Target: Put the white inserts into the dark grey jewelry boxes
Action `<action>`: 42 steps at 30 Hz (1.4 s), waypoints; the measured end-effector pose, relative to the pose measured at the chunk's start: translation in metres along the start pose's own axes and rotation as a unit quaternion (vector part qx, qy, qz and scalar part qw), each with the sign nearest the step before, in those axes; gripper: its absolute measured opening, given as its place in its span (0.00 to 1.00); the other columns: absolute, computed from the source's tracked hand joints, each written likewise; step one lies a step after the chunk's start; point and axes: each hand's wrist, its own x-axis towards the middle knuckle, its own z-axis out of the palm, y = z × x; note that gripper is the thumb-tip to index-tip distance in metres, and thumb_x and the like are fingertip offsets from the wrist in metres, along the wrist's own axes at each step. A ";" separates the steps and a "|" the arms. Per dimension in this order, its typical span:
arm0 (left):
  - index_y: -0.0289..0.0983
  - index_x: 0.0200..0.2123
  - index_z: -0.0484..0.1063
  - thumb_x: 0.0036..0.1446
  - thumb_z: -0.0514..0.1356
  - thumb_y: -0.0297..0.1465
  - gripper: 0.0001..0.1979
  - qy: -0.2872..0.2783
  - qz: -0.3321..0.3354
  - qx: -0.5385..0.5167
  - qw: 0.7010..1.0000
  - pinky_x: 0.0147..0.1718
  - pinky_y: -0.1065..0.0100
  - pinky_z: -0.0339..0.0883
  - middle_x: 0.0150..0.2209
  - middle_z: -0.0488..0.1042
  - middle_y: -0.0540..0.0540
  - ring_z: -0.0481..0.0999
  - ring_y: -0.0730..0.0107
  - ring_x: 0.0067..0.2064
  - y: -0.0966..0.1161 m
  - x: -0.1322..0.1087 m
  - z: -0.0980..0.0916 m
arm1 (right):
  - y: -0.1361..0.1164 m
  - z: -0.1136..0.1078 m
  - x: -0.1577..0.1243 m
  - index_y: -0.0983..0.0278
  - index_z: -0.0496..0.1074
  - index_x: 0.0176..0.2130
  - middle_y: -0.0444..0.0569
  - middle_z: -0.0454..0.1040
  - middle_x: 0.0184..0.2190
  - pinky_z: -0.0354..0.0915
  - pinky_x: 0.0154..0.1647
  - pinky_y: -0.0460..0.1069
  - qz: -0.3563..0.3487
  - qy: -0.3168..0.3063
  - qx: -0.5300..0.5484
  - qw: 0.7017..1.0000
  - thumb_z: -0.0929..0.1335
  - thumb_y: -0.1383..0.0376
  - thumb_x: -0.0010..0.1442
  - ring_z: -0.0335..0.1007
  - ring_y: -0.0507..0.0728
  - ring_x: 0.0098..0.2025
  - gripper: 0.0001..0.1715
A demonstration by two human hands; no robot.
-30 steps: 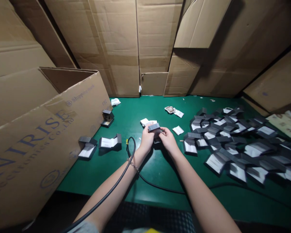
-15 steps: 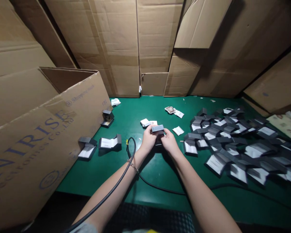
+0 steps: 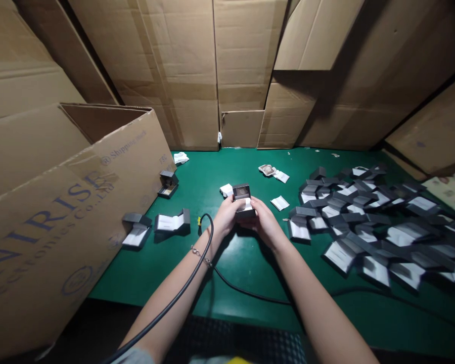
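Between both hands is a small black hinged box (image 3: 245,213), its lid raised and something white inside. My left hand (image 3: 227,214) grips its left side, the thumb reaching over the white piece. On the right side my right hand (image 3: 264,218) holds the same box, fingers wrapped about its side and underneath. Just behind the box lies a small white packet (image 3: 226,190). A flat white packet (image 3: 279,203) rests to the right of the hands.
A large cardboard carton (image 3: 79,217) stands at left, with several opened black boxes (image 3: 172,222) beside it. Many similar boxes (image 3: 339,255) crowd the right of the green table (image 3: 246,283). A black cable (image 3: 189,283) crosses over my left forearm. Crumpled packets (image 3: 273,172) lie farther back.
The black box has tilted back so its open inside and white content now show. My left thumb has moved over onto the white piece.
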 end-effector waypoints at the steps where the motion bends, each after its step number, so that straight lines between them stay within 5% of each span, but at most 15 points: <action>1: 0.34 0.35 0.73 0.38 0.61 0.24 0.15 -0.007 -0.009 -0.003 1.000 0.32 0.70 0.63 0.31 0.75 0.47 0.71 0.71 0.30 0.000 -0.001 0.000 | 0.001 -0.001 0.001 0.59 0.63 0.54 0.46 0.76 0.31 0.70 0.30 0.52 0.000 0.003 0.000 1.000 0.64 0.54 0.56 0.73 0.55 0.26 0.28; 11: 0.35 0.36 0.69 0.30 0.57 0.16 0.23 -0.005 -0.015 -0.030 0.999 0.35 0.68 0.66 0.30 0.76 0.48 0.74 0.70 0.32 -0.003 0.000 0.004 | 0.004 -0.022 0.019 0.64 0.72 0.45 0.48 0.74 0.28 0.67 0.29 0.52 -0.118 0.097 -0.193 0.969 0.57 0.51 0.59 0.69 0.56 0.25 0.26; 14: 0.35 0.34 0.68 0.29 0.55 0.15 0.23 0.050 0.000 -0.047 0.998 0.34 0.68 0.67 0.28 0.75 0.50 0.74 0.71 0.30 0.000 0.002 0.005 | 0.003 -0.031 0.021 0.65 0.73 0.45 0.55 0.76 0.39 0.66 0.47 0.56 -0.225 0.170 -0.342 0.897 0.57 0.56 0.60 0.72 0.61 0.41 0.24; 16: 0.35 0.34 0.67 0.28 0.56 0.15 0.23 0.082 0.013 -0.065 0.994 0.35 0.67 0.69 0.28 0.75 0.50 0.74 0.71 0.29 0.003 0.003 0.005 | 0.004 -0.035 0.022 0.68 0.73 0.47 0.60 0.72 0.50 0.59 0.58 0.57 -0.276 0.200 -0.442 0.830 0.58 0.60 0.60 0.65 0.64 0.55 0.23; 19: 0.36 0.33 0.67 0.29 0.57 0.16 0.22 0.115 0.054 -0.084 0.988 0.38 0.66 0.70 0.29 0.75 0.51 0.75 0.70 0.31 0.006 0.005 0.002 | 0.010 -0.037 0.022 0.71 0.67 0.56 0.64 0.60 0.62 0.50 0.63 0.61 -0.232 0.215 -0.562 0.765 0.61 0.62 0.61 0.50 0.69 0.66 0.27; 23: 0.36 0.33 0.66 0.31 0.59 0.19 0.20 0.155 0.130 -0.110 0.973 0.38 0.68 0.69 0.30 0.75 0.52 0.75 0.73 0.32 0.009 0.009 -0.005 | 0.015 -0.035 0.022 0.70 0.60 0.62 0.65 0.55 0.65 0.48 0.62 0.66 -0.142 0.183 -0.642 0.731 0.61 0.58 0.63 0.47 0.74 0.66 0.32; 29: 0.36 0.33 0.65 0.35 0.60 0.20 0.17 0.189 0.158 -0.140 0.959 0.37 0.69 0.68 0.29 0.73 0.51 0.74 0.73 0.31 0.016 0.013 -0.012 | 0.018 -0.022 0.028 0.66 0.66 0.58 0.63 0.66 0.56 0.51 0.60 0.62 -0.178 0.186 -0.666 0.700 0.61 0.59 0.63 0.58 0.68 0.59 0.27; 35: 0.41 0.38 0.58 0.35 0.58 0.17 0.25 0.219 0.141 -0.177 0.949 0.35 0.71 0.69 0.30 0.72 0.54 0.75 0.74 0.32 0.020 0.012 -0.009 | 0.016 -0.002 0.065 0.67 0.52 0.67 0.61 0.41 0.70 0.38 0.64 0.68 -0.207 0.226 -0.718 0.626 0.59 0.60 0.64 0.38 0.71 0.69 0.35; 42: 0.44 0.46 0.55 0.37 0.56 0.16 0.31 0.234 0.129 -0.151 0.952 0.36 0.71 0.70 0.37 0.73 0.52 0.77 0.71 0.39 0.016 0.011 -0.007 | -0.012 -0.018 0.121 0.75 0.42 0.68 0.68 0.39 0.69 0.40 0.65 0.66 -0.155 0.322 -0.656 0.665 0.60 0.51 0.61 0.34 0.73 0.70 0.48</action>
